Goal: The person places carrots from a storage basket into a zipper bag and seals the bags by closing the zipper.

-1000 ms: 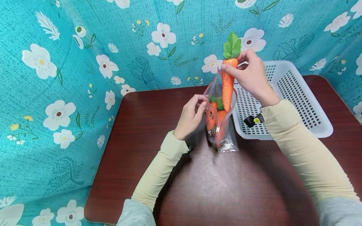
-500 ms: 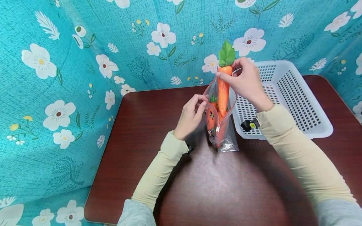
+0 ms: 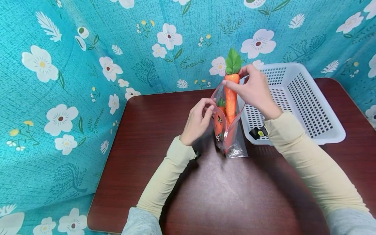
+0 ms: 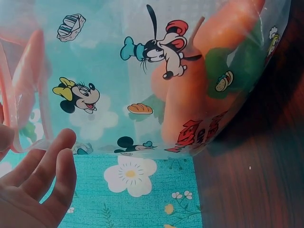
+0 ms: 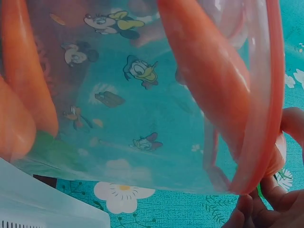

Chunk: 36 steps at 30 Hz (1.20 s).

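My right hand (image 3: 255, 88) pinches a carrot (image 3: 230, 98) near its leafy top, tip down inside the mouth of a clear zip bag (image 3: 238, 143). With thumb and fingers my left hand (image 3: 198, 119) grips the bag's red-edged rim on the left side. Other carrots (image 4: 180, 104) lie in the bag, seen through its cartoon-printed wall in the left wrist view. In the right wrist view the held carrot (image 5: 209, 71) slants behind the clear wall, its top end at the rim by my fingers.
A white perforated basket (image 3: 337, 130) stands right of the bag, partly under my right forearm. The dark wooden table (image 3: 147, 137) bears both. A teal flowered cloth (image 3: 123, 39) hangs behind and to the left.
My right hand has moved down and slightly left, lowering the carrot deeper into the bag. My left hand has stayed at the bag's rim.
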Available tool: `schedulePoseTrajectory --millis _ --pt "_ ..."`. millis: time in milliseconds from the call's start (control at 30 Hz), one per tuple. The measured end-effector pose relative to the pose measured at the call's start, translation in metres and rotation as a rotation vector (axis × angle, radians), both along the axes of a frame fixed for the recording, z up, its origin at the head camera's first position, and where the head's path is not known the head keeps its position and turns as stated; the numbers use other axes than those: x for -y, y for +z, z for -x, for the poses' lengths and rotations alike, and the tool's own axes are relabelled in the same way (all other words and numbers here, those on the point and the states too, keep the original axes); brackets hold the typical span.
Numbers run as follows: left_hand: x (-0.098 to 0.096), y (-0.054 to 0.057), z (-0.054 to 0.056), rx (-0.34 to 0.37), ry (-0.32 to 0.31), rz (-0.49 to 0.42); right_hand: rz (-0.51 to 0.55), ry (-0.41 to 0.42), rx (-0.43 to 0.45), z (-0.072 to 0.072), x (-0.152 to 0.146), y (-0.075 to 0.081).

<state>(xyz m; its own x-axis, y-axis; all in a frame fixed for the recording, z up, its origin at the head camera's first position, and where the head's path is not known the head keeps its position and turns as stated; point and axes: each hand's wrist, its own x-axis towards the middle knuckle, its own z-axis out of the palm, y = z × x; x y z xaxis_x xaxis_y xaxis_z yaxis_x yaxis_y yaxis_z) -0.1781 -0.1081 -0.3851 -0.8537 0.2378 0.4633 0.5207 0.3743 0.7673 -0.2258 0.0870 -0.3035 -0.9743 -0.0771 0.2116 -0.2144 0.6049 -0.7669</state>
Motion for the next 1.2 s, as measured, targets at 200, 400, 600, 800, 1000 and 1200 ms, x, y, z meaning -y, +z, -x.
schedulePoseTrajectory --millis 200,400,600,800,1000,1200 --pt "0.000 0.000 0.000 -0.001 -0.001 0.001 -0.022 0.004 -0.028 -0.002 0.001 -0.003" --pt "0.000 0.000 -0.001 -0.004 0.003 0.007 -0.028 0.021 -0.055 -0.003 0.001 -0.006" --pt "0.001 0.001 -0.002 -0.005 0.010 0.006 -0.033 0.019 -0.066 -0.004 -0.001 -0.007" --pt "0.001 0.002 -0.002 -0.023 0.014 0.015 -0.017 -0.013 -0.096 -0.001 -0.008 -0.006" --pt "0.001 0.002 -0.002 -0.023 0.014 0.026 -0.058 0.013 -0.033 0.000 -0.015 -0.008" --pt "0.000 0.001 -0.001 -0.026 0.017 0.021 -0.101 0.047 0.049 -0.001 -0.017 -0.009"
